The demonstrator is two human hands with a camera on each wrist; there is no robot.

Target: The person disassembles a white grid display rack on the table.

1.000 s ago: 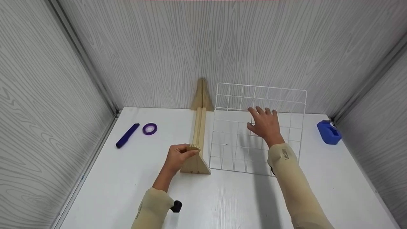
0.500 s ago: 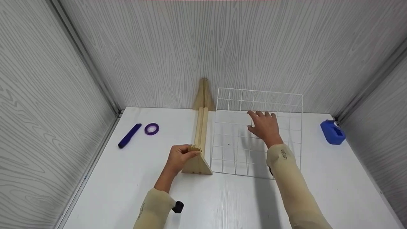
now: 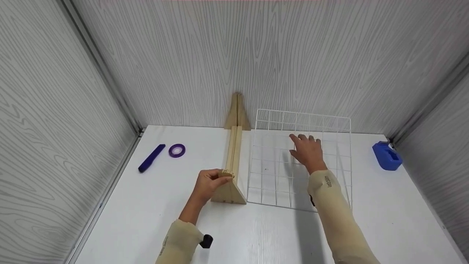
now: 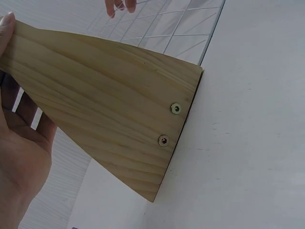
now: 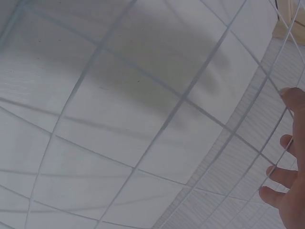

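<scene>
The left hand (image 3: 208, 182) grips the top of the near triangular end of the wooden stand (image 3: 230, 172), fingers curled over its upper edge, so the wood sits right inside the grasp while its base rests on the white table (image 3: 256, 234). Just to the right of the stand, the white wire grid panel (image 3: 300, 161) tilts up from the table, its near edge down on the surface. The right hand (image 3: 307, 152) lies flat on the panel with fingers straight and spread, pressing against the wires rather than curling round them; the panel is under the palm
</scene>
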